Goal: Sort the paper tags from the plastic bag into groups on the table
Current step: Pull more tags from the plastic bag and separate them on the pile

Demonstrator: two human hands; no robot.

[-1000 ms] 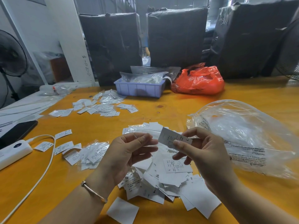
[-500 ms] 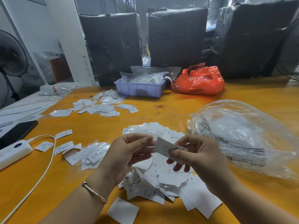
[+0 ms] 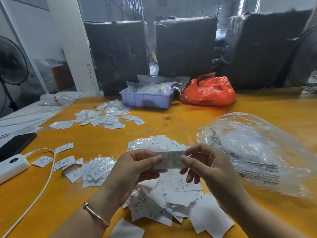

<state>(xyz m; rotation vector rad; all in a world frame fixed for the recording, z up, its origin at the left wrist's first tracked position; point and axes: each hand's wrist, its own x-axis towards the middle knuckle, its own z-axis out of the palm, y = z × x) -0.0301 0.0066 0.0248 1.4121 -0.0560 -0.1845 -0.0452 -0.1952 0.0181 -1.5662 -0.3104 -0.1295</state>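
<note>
While both hands are hovering over the heap, this is what is showing:
surroundings: purple tray [image 3: 145, 100] holding clear packets is sitting at the far table edge, red plastic bag [image 3: 208, 91] just beside it on the right; three black-wrapped bundles [image 3: 185, 47] are standing behind; white power bank [image 3: 12, 166] with a white cable [image 3: 46, 179] is lying at the left, dark phone [image 3: 16, 143] just past it; fans at both frame edges.
in the way: hands are covering the middle of the tag pile [image 3: 169, 200]; its far edge is peeking out above the fingers.
held tag [image 3: 170, 159]: small white paper rectangle, held flat-on, print blurred, being pinched above the pile.
left hand [image 3: 130, 174]: thumb and forefinger are pinching the tag's left end.
right hand [image 3: 211, 170]: thumb and forefinger are pinching the tag's right end, other fingers curling loose below.
plastic bag [image 3: 257, 155]: clear, crumpled, lying on the orange table [image 3: 188, 121] right of the hands, white contents inside.
sorted groups: far group [image 3: 101, 117] near the tray; near-left group [image 3: 72, 164], some in clear sleeves.
writing: "L", "S", "XS" are readable on pile tags; bag warning print is showing "ATTENZIONE"; rest too small.
</note>
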